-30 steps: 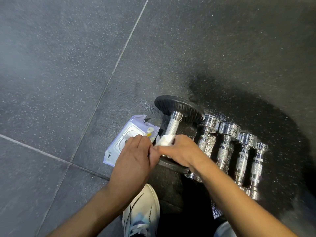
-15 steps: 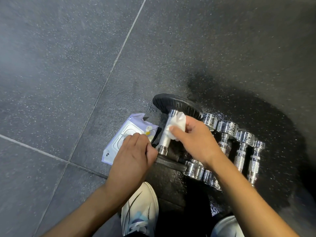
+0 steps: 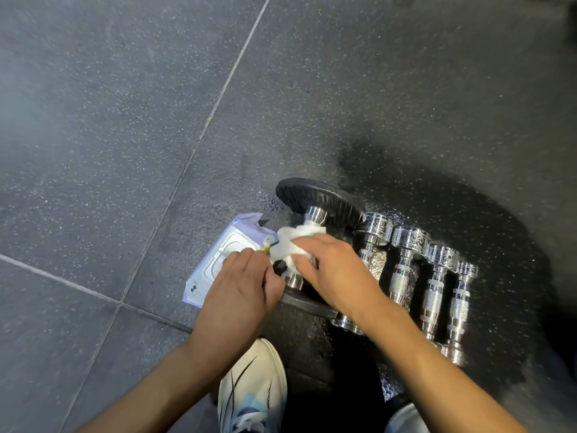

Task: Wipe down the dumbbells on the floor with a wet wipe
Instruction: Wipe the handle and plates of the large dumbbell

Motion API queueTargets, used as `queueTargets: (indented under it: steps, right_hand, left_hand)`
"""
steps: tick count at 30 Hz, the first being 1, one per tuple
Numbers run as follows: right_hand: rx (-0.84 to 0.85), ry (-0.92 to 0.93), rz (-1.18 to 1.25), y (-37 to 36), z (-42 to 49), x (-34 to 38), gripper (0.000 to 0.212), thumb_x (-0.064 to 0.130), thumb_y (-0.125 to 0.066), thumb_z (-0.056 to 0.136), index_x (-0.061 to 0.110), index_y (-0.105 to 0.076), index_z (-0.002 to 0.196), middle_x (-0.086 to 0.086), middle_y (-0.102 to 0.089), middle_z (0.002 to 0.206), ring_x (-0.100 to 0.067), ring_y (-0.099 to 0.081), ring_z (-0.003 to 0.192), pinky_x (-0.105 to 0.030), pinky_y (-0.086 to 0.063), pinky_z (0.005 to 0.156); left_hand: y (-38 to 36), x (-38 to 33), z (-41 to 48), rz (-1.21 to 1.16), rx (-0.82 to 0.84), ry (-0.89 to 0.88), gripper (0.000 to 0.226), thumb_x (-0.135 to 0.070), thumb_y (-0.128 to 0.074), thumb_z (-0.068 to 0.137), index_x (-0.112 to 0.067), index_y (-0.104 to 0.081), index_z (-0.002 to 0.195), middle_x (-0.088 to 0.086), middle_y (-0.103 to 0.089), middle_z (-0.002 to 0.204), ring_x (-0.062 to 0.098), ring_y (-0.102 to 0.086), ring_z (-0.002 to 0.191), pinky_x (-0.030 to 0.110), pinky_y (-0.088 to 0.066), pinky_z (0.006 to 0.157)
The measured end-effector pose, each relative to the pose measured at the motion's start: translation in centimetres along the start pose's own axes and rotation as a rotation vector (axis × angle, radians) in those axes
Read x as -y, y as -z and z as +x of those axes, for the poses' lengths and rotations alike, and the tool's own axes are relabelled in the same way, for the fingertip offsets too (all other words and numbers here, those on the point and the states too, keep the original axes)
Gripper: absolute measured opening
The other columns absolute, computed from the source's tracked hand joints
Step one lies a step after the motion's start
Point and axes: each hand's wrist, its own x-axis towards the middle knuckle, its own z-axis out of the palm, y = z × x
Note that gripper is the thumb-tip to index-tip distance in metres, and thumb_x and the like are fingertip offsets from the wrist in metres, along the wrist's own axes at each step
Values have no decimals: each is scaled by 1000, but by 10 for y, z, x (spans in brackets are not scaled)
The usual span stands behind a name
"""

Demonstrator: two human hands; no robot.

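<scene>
A dumbbell with black plates (image 3: 318, 198) and a chrome handle (image 3: 314, 215) lies on the dark rubber floor. My right hand (image 3: 337, 270) grips a white wet wipe (image 3: 293, 242) wrapped over the middle of that handle. The curled fingers of my left hand (image 3: 240, 289) hold the near black plate (image 3: 309, 307) by its edge, close to the handle's near end. Several small chrome dumbbells (image 3: 402, 276) lie side by side just right of it, partly hidden by my right forearm.
A pale purple pack of wet wipes (image 3: 215, 267) lies on the floor left of the black dumbbell, partly under my left hand. My white shoe (image 3: 253, 385) stands just below the hands. A wet dark patch surrounds the dumbbells. Floor tile seams run to the left.
My right hand slid the wipe from the handle's near end up to the far end, then back to the middle. My left hand stayed at the near plate.
</scene>
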Motion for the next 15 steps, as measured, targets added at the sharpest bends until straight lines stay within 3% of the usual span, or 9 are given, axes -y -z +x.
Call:
queueTargets:
  steps: [3,6,12,15]
  right_hand:
    - [-191,-12,-293,-9,9,-5,28,25,-58,99,18,-67,124,-5,-63,92,-31,-61,83,-41,-48,72]
    - [-293,22,-626,-15,18,1,31,29,-52,100,17,-63,127,-6,-63,90,-32,-59,81,-44,-42,73]
    - [-231,-14,-856,-8,35,12,32,20,-53,88,15,-67,117,-7,-64,91,-29,-59,81,-40,-42,69]
    - [-140,40,-901,-14,36,16,27,21,-56,78,14,-77,94,-8,-65,84,-29,-61,73,-36,-43,63]
  left_hand:
    - [0,1,-1,-2,21,-20,37,-17,-15,96,-12,-48,80,6,-45,80,21,-28,75,39,-34,69]
    - [3,-4,1,-110,-37,59,19,-19,-31,92,-15,-42,78,3,-44,75,23,-35,72,40,-37,68]
    - [3,-6,2,-153,-70,104,20,-21,-39,90,-10,-45,74,2,-44,72,25,-40,71,48,-42,67]
    - [3,-8,2,-163,-71,102,20,-20,-39,89,-10,-46,74,3,-45,71,25,-41,70,49,-42,66]
